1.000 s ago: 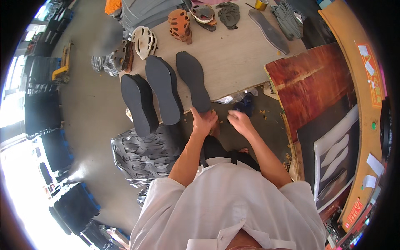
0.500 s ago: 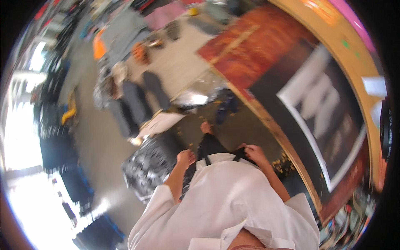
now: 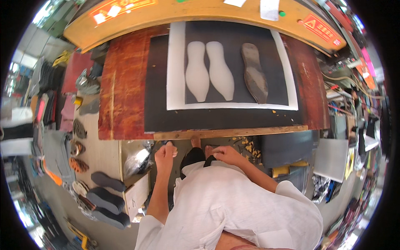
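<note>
My left hand (image 3: 166, 151) is closed, raised in front of the table's near edge. What it holds, if anything, is hidden. At my waist my right hand (image 3: 227, 155) is closed with its fingertips at a short black strap (image 3: 208, 161), apparently pinching it. Ahead, a black sheet (image 3: 156, 93) covers the middle of a worn red-brown table (image 3: 121, 83). On it lies a white border frame (image 3: 176, 66) around a dark area. Inside rest two pale shoe-sole shapes (image 3: 197, 75) side by side and, to their right, a worn brown sole (image 3: 255, 73).
An orange-yellow machine beam (image 3: 200, 13) spans the table's far side. At left, a light bench (image 3: 100, 146) carries dark soles (image 3: 106, 199), sandals (image 3: 78, 165) and a clear plastic bag (image 3: 137, 160). Dark sheets (image 3: 287, 148) stand under the table at right; yellow scraps (image 3: 250, 148) litter the floor.
My view has swung right, so the table now lies straight ahead and the bench at my left. My left hand has come away from my waist and moved forward; my right stays there.
</note>
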`<state>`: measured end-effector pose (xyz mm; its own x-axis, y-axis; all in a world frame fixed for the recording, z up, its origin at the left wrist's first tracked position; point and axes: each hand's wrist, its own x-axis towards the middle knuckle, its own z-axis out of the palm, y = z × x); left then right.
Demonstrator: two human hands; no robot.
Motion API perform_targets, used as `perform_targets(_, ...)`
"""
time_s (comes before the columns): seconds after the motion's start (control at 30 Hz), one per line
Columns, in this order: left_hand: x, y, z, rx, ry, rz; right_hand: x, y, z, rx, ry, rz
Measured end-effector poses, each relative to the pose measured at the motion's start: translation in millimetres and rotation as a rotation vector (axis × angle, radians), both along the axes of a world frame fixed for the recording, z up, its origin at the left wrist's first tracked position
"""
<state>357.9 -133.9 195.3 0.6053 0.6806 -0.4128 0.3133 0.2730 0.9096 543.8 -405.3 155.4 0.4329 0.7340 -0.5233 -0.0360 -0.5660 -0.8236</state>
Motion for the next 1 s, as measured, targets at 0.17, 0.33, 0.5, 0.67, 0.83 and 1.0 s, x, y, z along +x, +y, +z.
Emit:
perform_targets(0.17,117,17,33,0.418,-0.049,-0.274,27,17,39,0.021,0.032,-0.107)
perform_targets(0.33,171,12,25,0.523,-0.227,-0.457,67,28,77,0.148,-0.063,-0.350)
perform_targets(0.5,168,1,-1,0.489,-0.165,-0.615,145,15,108,0.048,-0.448,-0.578)
perform_targets(0.67,159,-7,-23,0.575,-0.107,-0.653,247,12,101,-0.235,-0.951,-0.523)
perform_targets(0.83,163,-16,-30,0.643,0.001,-0.521,278,39,63,-0.353,-1.031,-0.313)
perform_targets(1.0,172,-26,-33,0.743,0.095,-0.401,281,42,56,-0.356,-1.041,-0.324)
